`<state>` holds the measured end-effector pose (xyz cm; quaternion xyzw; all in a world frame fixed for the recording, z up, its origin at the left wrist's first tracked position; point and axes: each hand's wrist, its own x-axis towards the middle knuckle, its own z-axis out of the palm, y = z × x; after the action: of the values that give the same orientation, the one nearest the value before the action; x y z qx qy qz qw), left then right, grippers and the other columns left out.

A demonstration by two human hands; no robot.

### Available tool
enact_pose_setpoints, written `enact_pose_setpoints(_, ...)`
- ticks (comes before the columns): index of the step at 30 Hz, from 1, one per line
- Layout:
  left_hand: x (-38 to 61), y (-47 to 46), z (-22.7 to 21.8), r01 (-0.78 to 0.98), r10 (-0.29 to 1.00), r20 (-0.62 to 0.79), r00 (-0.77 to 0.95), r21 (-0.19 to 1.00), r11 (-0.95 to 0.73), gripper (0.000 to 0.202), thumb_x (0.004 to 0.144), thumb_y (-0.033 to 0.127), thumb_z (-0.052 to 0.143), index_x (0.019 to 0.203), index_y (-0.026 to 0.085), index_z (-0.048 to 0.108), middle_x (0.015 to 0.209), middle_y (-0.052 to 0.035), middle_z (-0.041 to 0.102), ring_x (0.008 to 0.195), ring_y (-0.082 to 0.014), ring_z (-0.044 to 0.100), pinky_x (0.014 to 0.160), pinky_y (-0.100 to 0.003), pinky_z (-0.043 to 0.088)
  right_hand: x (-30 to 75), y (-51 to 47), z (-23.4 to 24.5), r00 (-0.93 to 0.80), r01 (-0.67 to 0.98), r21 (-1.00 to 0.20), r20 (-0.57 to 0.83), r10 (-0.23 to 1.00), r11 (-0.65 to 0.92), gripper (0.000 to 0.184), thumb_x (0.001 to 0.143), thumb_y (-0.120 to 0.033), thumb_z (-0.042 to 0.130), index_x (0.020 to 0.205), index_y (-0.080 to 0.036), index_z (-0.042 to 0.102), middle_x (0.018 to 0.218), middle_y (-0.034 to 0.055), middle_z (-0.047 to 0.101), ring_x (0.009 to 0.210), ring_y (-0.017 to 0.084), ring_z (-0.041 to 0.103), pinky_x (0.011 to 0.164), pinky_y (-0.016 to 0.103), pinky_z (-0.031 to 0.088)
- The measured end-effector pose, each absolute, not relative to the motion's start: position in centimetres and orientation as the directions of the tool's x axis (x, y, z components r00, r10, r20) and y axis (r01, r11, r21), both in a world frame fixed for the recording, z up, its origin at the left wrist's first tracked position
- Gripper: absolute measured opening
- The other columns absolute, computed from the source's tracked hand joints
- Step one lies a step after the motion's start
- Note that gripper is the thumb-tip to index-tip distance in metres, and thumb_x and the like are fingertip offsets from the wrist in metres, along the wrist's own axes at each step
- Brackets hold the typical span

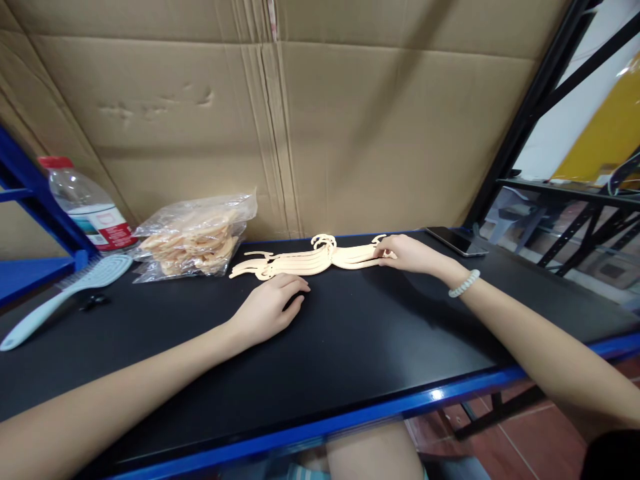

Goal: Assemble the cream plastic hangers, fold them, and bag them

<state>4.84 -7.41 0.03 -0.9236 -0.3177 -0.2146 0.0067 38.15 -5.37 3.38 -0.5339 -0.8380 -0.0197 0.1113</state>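
Observation:
A row of peach-coloured plastic clothes hangers [305, 260] lies stacked on the black tabletop, the curled hooks standing up at its middle. My right hand [407, 255] has its fingers and thumb closed on the right end of the stack. In front of the left half rests my left hand [273, 307], low over the table. Its fingers are loosely bent, with a gap between thumb and forefinger and nothing visible in them. Whether its back edge touches the hangers I cannot tell.
A clear plastic bag [195, 240] of similar peach pieces sits at the back left. Beyond it stand a red-capped bottle [95, 210] and a pale blue hairbrush [75, 293]. A phone [456, 241] lies back right. Cardboard [400, 133] walls the rear; a blue edge [350, 417] borders the front.

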Motion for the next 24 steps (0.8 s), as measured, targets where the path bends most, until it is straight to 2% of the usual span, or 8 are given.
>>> enact_pose_setpoints(13, 4.81, -7.52, -0.02, 0.595, 0.587, 0.404, 0.701, 0.122, -0.795, 0.024, 0.089, 0.020, 0.045, 0.102, 0.019, 0.064, 0.110, -0.0085, 0.067, 0.105, -0.0238, 0.062, 0.093, -0.040, 0.051, 37.86, -5.61, 2.98, -0.445, 0.876, -0.088, 0.238, 0.864, 0.475, 0.014, 0.081, -0.019, 0.058, 0.090, -0.018, 0.070, 0.092, 0.0069, 0.069, 0.084, 0.020, 0.062, 0.075, 0.029, 0.045)
enact_pose_setpoints(24, 4.88, -7.65, -0.01, 0.593, 0.578, 0.418, 0.700, 0.109, -0.798, 0.023, 0.088, 0.017, 0.046, 0.102, 0.019, 0.063, 0.109, -0.0073, 0.068, 0.103, -0.0228, 0.062, 0.092, -0.038, 0.051, 37.72, -5.78, 2.99, -0.425, 0.887, -0.085, 0.239, 0.873, 0.455, 0.013, 0.081, -0.019, 0.060, 0.090, -0.019, 0.069, 0.094, 0.0065, 0.069, 0.087, 0.021, 0.063, 0.074, 0.029, 0.044)
